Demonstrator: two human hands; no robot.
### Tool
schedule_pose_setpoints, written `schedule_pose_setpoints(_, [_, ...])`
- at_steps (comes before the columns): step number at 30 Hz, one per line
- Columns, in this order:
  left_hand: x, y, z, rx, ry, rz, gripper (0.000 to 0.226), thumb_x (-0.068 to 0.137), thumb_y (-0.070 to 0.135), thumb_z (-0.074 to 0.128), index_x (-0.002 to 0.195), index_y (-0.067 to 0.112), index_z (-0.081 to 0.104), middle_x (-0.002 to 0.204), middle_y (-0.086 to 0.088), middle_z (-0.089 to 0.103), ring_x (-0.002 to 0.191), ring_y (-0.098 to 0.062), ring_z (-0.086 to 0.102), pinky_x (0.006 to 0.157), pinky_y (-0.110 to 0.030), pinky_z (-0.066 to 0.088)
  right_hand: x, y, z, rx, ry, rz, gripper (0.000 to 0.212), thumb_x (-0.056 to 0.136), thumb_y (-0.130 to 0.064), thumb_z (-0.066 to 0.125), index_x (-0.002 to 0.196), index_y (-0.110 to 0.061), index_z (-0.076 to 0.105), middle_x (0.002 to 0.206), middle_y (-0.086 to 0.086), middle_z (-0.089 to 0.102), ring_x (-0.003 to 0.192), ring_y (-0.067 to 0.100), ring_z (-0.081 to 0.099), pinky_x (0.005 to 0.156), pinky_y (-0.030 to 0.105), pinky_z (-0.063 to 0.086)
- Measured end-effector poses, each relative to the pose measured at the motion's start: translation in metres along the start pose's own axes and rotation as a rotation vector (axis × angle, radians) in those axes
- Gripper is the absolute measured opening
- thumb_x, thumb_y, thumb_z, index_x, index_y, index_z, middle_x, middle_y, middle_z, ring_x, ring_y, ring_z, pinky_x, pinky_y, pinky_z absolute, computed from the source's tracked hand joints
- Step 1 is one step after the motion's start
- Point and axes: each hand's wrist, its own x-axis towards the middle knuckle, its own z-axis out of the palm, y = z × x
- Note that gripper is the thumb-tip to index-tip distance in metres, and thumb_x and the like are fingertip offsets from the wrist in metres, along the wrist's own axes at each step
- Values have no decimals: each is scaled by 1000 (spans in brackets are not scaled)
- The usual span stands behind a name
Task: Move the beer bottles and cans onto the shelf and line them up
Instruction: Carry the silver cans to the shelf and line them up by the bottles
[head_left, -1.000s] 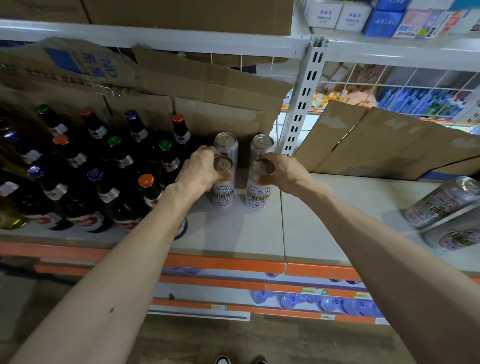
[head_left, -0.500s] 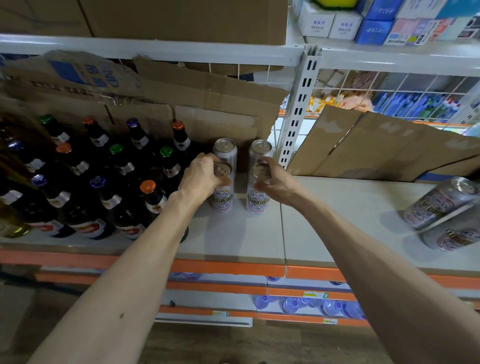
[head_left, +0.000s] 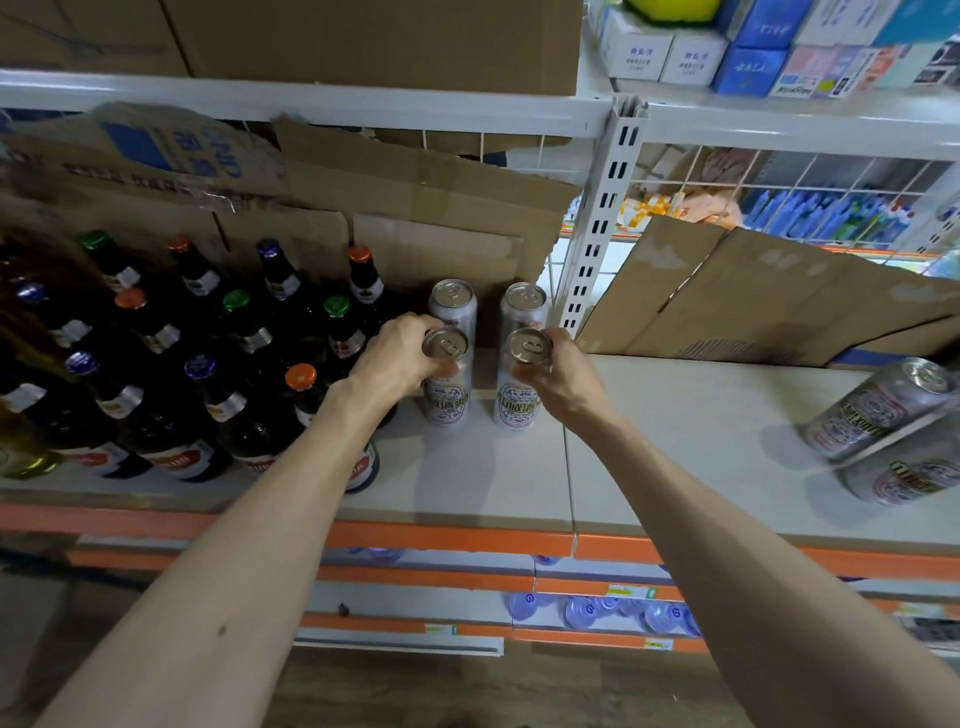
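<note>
Now the left hand (head_left: 400, 358) and right hand (head_left: 558, 382) each clasp fingers around a front can (head_left: 447, 384), seating 2 before the back cans (head_left: 452, 306) on the shelf (head_left: 467, 478); next, release and fetch the tipped cans (head_left: 878, 410).

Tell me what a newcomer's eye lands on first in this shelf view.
Two bare arms reach in at the centre: the left hand and right hand each close a grip on a silver can, the left can and the right can, standing on the shelf. Dark bottles with coloured caps crowd the left; two more cans show at the right edge.
</note>
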Motion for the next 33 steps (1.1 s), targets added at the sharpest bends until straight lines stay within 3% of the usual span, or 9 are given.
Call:
schedule_pose_setpoints(3, [0, 2, 0, 46, 6, 5, 54, 74, 28, 82, 124, 18, 66, 117, -11, 64, 109, -31, 61, 91, -44, 51, -2, -3, 0, -3, 13, 1, 46, 83, -23, 72, 122, -13, 51, 113, 8, 64, 100, 29, 60, 81, 37, 49])
schedule_pose_setpoints(6, [-3, 5, -1, 70, -16, 2, 54, 75, 28, 81, 125, 16, 63, 117, -13, 62, 109, -33, 60, 90, -44, 51, -4, -4, -3, -4, 9, -1, 46, 82, -23, 72, 121, -12, 51, 113, 10, 64, 96, 28, 59, 74, 34, 46])
schedule_pose_setpoints(10, [-7, 28, -2, 102, 28, 46, 75, 62, 48, 81, 126, 21, 54, 119, -5, 59, 110, -28, 60, 88, -48, 52, -12, -12, -14, 38, 107, -17, 54, 83, -30, 70, 127, -10, 47, 117, 13, 61, 101, 29, 59, 79, 34, 47])
schedule_pose_setpoints(14, [-2, 96, 8, 191, 126, 239, 49, 89, 29, 68, 132, 11, 53, 131, -13, 55, 123, -33, 52, 97, -43, 43, -29, -18, -47, -70, 214, -30, 44, 97, -29, 57, 132, -3, 50, 129, 18, 58, 120, 34, 53, 94, 36, 39])
schedule_pose_setpoints(17, [-5, 164, 43, 206, 29, 359, 45, 91, 28, 64, 130, 8, 53, 130, -17, 55, 123, -36, 53, 98, -46, 45, -54, 2, -93, -163, 231, 2, 42, 97, -22, 54, 134, -2, 49, 133, 19, 55, 125, 34, 49, 97, 34, 34])
schedule_pose_setpoints(23, [-53, 295, 149, 212, -228, 586, 57, 92, 33, 64, 139, 6, 45, 141, -17, 49, 133, -33, 46, 108, -44, 39, -158, 118, -247, -226, 500, 313, 37, 94, -27, 57, 120, -2, 51, 123, 20, 58, 117, 36, 54, 91, 38, 41])
schedule_pose_setpoints(25, [-73, 335, 181, 207, -290, 653, 53, 92, 29, 65, 136, 5, 49, 136, -16, 53, 129, -32, 49, 105, -40, 41, -200, 158, -289, -232, 571, 407, 40, 93, -29, 59, 121, -1, 53, 122, 20, 58, 117, 37, 54, 90, 37, 41])
schedule_pose_setpoints(29, [-92, 381, 233, 135, -391, 782, 26, 81, 16, 66, 107, 16, 65, 99, -2, 65, 105, -26, 64, 78, -29, 44, -247, 212, -333, -208, 613, 525, 53, 92, -34, 63, 129, 0, 47, 129, 20, 55, 119, 35, 52, 93, 38, 41])
schedule_pose_setpoints(33, [-84, 396, 256, 228, -342, 680, 24, 87, 23, 65, 107, 11, 59, 106, -4, 58, 100, -25, 57, 74, -31, 38, -250, 245, -350, -177, 574, 512, 52, 91, -33, 61, 130, -3, 46, 124, 18, 57, 111, 33, 54, 83, 36, 43])
